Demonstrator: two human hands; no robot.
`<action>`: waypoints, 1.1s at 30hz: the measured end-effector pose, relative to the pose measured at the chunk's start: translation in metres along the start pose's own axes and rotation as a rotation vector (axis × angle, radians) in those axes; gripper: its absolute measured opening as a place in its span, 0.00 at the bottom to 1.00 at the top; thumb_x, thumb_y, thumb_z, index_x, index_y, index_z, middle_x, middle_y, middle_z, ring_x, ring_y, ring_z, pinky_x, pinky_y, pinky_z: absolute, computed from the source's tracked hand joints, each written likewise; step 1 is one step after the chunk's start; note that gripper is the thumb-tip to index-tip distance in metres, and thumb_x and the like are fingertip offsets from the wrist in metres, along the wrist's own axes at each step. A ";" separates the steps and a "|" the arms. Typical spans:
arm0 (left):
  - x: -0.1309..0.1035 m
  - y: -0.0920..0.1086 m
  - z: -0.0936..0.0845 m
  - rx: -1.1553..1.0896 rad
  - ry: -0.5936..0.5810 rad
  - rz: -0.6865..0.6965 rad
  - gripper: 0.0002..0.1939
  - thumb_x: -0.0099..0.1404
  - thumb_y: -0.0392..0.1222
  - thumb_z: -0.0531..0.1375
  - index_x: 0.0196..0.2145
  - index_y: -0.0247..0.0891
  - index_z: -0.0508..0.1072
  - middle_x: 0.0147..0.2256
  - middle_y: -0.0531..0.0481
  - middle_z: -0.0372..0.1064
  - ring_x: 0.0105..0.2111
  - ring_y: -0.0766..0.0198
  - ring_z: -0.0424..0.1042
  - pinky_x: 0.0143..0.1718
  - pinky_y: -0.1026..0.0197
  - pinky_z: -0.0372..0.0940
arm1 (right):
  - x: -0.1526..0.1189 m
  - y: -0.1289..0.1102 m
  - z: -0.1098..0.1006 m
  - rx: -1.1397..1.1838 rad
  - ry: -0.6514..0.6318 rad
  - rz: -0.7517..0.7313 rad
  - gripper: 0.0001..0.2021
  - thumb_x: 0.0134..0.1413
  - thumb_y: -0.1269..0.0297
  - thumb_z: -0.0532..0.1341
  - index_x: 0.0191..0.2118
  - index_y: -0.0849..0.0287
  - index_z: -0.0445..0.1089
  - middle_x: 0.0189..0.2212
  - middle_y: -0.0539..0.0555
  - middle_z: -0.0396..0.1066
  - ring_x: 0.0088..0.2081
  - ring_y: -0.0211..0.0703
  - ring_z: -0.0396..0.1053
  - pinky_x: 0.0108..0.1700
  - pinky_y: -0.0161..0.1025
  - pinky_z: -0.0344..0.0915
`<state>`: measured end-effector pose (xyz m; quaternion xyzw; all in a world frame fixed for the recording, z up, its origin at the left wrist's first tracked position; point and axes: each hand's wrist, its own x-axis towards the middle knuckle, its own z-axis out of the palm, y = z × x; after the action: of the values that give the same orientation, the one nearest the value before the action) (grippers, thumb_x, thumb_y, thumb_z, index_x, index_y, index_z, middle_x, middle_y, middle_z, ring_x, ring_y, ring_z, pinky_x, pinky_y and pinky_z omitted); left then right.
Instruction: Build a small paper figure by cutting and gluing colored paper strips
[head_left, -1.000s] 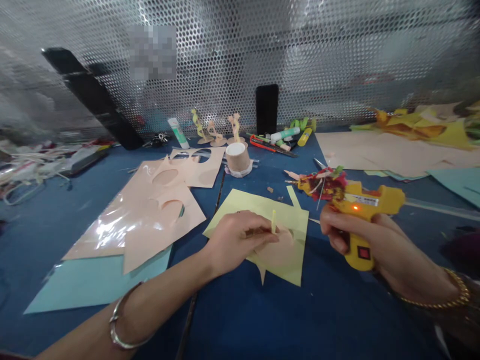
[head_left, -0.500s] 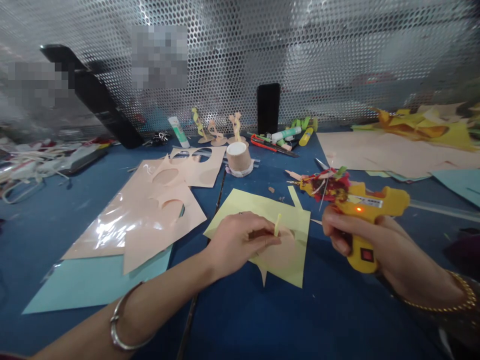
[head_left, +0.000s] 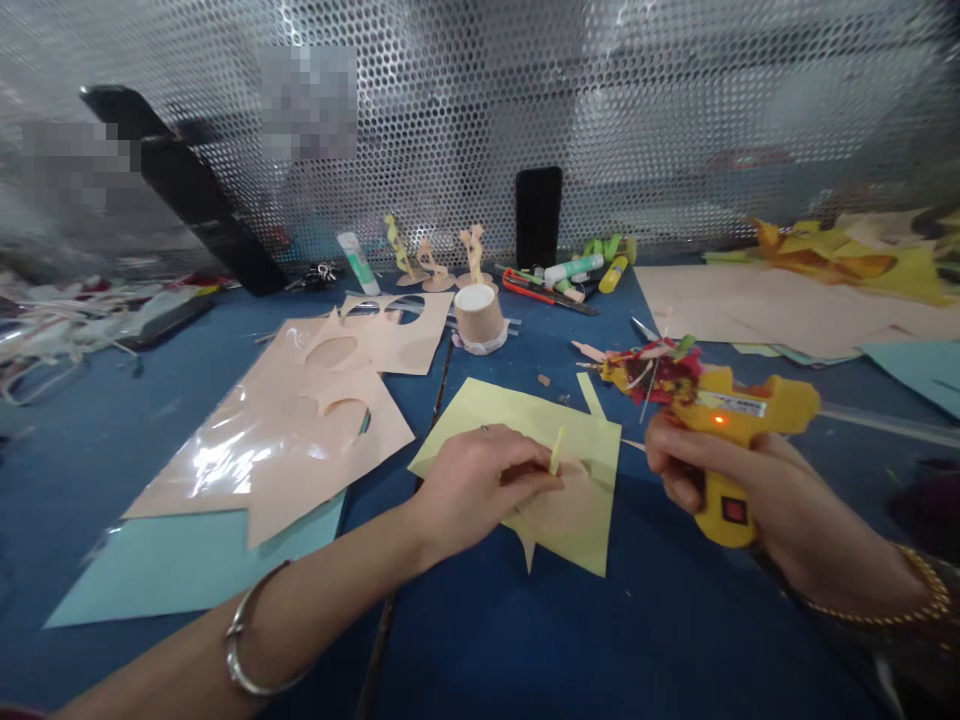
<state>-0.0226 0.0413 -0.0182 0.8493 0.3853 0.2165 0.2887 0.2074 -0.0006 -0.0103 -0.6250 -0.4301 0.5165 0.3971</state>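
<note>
My left hand (head_left: 487,482) is closed in a pinch on a thin yellow paper strip (head_left: 556,452), which stands up from a peach paper piece (head_left: 566,505). Under that piece lies a yellow-green paper sheet (head_left: 487,405). My right hand (head_left: 720,470) is wrapped round the handle of a yellow glue gun (head_left: 750,405) with a lit orange light. Dried glue and coloured scraps are stuck about its front, and its nozzle points left, beyond the sheet's upper right corner. A clear glue stick (head_left: 885,422) runs out of its back.
Peach sheets with round cut-outs (head_left: 300,400) and a light blue sheet (head_left: 202,575) lie left. Behind stand a tape roll (head_left: 480,318), small paper figures (head_left: 431,268), a phone (head_left: 538,215) and a red cutter (head_left: 529,287). More paper (head_left: 780,305) covers the right back.
Almost nothing differs. My left hand keeps its pinch on the strip, and my right hand holds the glue gun in the same place; the view has shifted very slightly.
</note>
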 end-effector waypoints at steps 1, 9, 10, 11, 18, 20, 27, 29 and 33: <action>0.000 0.000 0.000 0.007 0.001 0.005 0.05 0.62 0.40 0.61 0.29 0.41 0.76 0.28 0.54 0.74 0.31 0.64 0.71 0.32 0.65 0.61 | 0.000 -0.001 0.001 -0.003 0.003 0.000 0.17 0.47 0.48 0.64 0.21 0.56 0.66 0.15 0.48 0.62 0.19 0.35 0.58 0.19 0.33 0.51; 0.000 0.000 0.000 0.039 0.000 0.023 0.05 0.63 0.38 0.60 0.28 0.41 0.75 0.28 0.54 0.74 0.31 0.65 0.71 0.31 0.66 0.61 | -0.001 -0.003 0.003 0.083 0.003 -0.047 0.15 0.45 0.50 0.66 0.22 0.56 0.68 0.13 0.47 0.63 0.19 0.34 0.60 0.20 0.30 0.55; 0.000 0.001 0.000 0.044 0.002 0.022 0.05 0.63 0.38 0.60 0.28 0.41 0.75 0.28 0.54 0.74 0.30 0.65 0.71 0.31 0.66 0.61 | -0.001 -0.003 0.003 0.088 0.006 -0.040 0.15 0.45 0.50 0.66 0.22 0.56 0.68 0.13 0.47 0.63 0.19 0.34 0.60 0.20 0.30 0.55; 0.000 0.001 0.000 0.048 0.003 0.021 0.06 0.62 0.38 0.60 0.28 0.41 0.75 0.28 0.54 0.74 0.30 0.65 0.70 0.31 0.66 0.61 | -0.001 -0.003 0.003 0.090 0.009 -0.037 0.16 0.45 0.50 0.66 0.22 0.56 0.68 0.14 0.47 0.63 0.18 0.34 0.60 0.20 0.30 0.55; -0.002 -0.001 0.001 0.081 -0.008 0.060 0.06 0.64 0.39 0.60 0.29 0.40 0.75 0.28 0.53 0.73 0.32 0.64 0.70 0.33 0.65 0.61 | 0.000 -0.003 0.004 0.087 -0.004 -0.062 0.15 0.46 0.50 0.66 0.22 0.56 0.68 0.14 0.46 0.62 0.19 0.33 0.60 0.21 0.30 0.55; -0.003 -0.002 0.002 0.079 -0.002 0.080 0.06 0.64 0.40 0.60 0.30 0.39 0.75 0.29 0.52 0.73 0.33 0.63 0.70 0.35 0.64 0.62 | 0.000 -0.004 0.003 0.086 -0.012 -0.063 0.15 0.46 0.51 0.66 0.22 0.56 0.68 0.14 0.46 0.62 0.19 0.33 0.60 0.21 0.30 0.55; -0.003 -0.002 0.003 0.030 0.023 0.075 0.07 0.59 0.45 0.65 0.31 0.38 0.76 0.31 0.49 0.75 0.36 0.60 0.71 0.39 0.60 0.64 | 0.000 -0.002 0.001 0.049 -0.005 -0.054 0.16 0.47 0.49 0.65 0.22 0.56 0.67 0.14 0.46 0.63 0.19 0.34 0.59 0.21 0.31 0.54; -0.003 0.000 0.001 -0.007 0.032 0.044 0.10 0.54 0.47 0.68 0.30 0.39 0.76 0.32 0.49 0.76 0.37 0.59 0.71 0.41 0.59 0.64 | 0.000 -0.002 0.001 0.050 -0.015 -0.062 0.16 0.47 0.50 0.65 0.22 0.57 0.67 0.14 0.46 0.63 0.19 0.34 0.59 0.21 0.30 0.54; -0.005 0.001 -0.006 -0.123 0.122 -0.012 0.29 0.48 0.53 0.70 0.47 0.41 0.73 0.48 0.47 0.72 0.49 0.55 0.67 0.50 0.54 0.61 | 0.000 -0.002 0.002 0.052 -0.006 -0.041 0.17 0.46 0.48 0.65 0.22 0.57 0.66 0.14 0.46 0.62 0.19 0.33 0.59 0.21 0.30 0.54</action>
<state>-0.0287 0.0383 -0.0137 0.8129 0.3933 0.2894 0.3175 0.2056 0.0005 -0.0083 -0.6038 -0.4303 0.5213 0.4225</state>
